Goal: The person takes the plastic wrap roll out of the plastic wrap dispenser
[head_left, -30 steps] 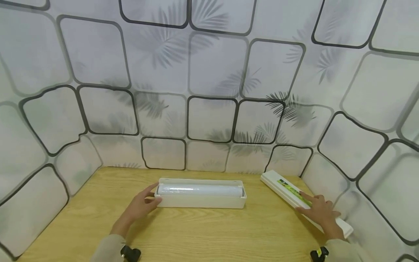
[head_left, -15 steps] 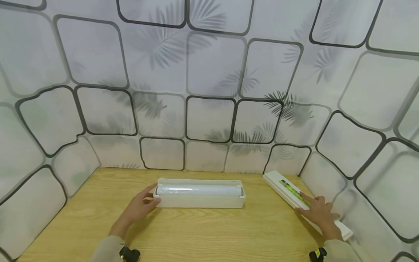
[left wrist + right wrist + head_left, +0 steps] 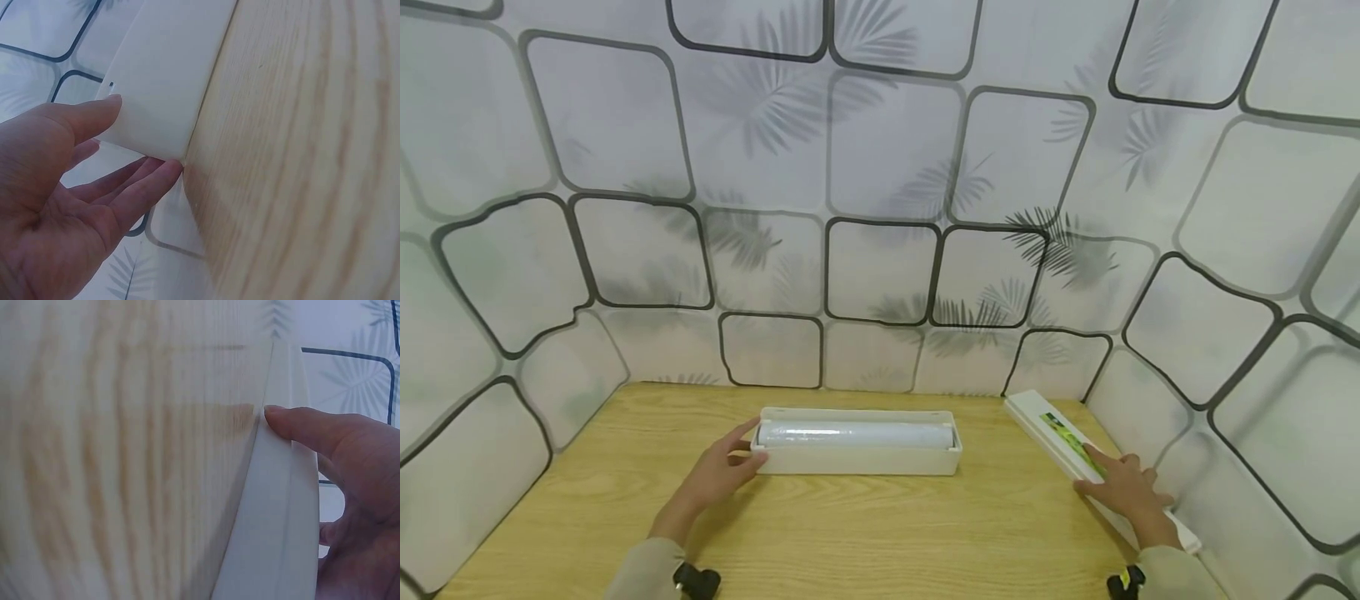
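Observation:
On the table sits a long white cling film dispenser box (image 3: 857,463) with its top off. A shiny roll of cling film (image 3: 857,435) lies inside it. My left hand (image 3: 713,479) holds the box's left end, thumb on the front wall and fingers along the end wall, as the left wrist view also shows. Over at the right, a long white lid (image 3: 1041,427) with a green and yellow label lies slanted. My right hand (image 3: 1123,487) grips it across its width, with the thumb (image 3: 281,422) at its left edge and the other fingers over its top and far side.
The wood-grain table (image 3: 880,533) meets a wall covering (image 3: 880,275) with dark rounded squares and leaf prints at the back and both sides. The lid's near end lies close by the right wall. Each wrist wears a small black camera.
The lid has shifted and turned slightly on the table under my right hand, its far end going right and its near end left. My left hand and the box stay in place.

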`<action>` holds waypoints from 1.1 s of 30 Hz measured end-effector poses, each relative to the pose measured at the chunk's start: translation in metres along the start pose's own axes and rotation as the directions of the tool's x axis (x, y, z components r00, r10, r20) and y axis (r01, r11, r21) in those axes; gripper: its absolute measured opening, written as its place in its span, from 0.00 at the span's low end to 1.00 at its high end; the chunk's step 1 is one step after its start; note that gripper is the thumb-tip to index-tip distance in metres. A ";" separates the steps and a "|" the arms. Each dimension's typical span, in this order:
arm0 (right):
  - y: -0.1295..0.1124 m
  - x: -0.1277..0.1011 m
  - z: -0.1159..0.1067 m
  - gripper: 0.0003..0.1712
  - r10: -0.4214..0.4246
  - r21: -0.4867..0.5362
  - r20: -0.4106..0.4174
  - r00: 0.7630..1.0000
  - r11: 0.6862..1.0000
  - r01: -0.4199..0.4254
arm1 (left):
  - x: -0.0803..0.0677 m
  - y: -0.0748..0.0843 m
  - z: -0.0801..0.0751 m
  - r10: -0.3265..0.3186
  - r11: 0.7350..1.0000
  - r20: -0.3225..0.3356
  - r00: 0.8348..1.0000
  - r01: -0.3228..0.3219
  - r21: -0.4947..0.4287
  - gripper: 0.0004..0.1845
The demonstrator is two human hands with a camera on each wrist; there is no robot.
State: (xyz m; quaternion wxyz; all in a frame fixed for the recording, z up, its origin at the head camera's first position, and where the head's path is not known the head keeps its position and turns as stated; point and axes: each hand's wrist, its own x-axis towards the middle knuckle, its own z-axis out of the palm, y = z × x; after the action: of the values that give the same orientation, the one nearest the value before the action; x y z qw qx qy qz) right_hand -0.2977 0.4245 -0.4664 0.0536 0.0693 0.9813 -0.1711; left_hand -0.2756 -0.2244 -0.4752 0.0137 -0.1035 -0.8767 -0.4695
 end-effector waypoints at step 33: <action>-0.167 0.006 0.018 0.34 -0.542 -0.166 -0.156 0.826 0.839 0.518 | -0.002 0.002 -0.001 0.016 1.000 -0.005 1.000 -0.016 0.001 0.37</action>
State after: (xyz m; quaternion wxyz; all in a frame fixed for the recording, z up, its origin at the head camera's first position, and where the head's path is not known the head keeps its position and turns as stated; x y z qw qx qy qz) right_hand -0.3275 0.2633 -0.4294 -0.0892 -0.1928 0.9705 -0.1140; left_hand -0.2735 -0.2243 -0.4728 0.0196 -0.1096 -0.8760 -0.4693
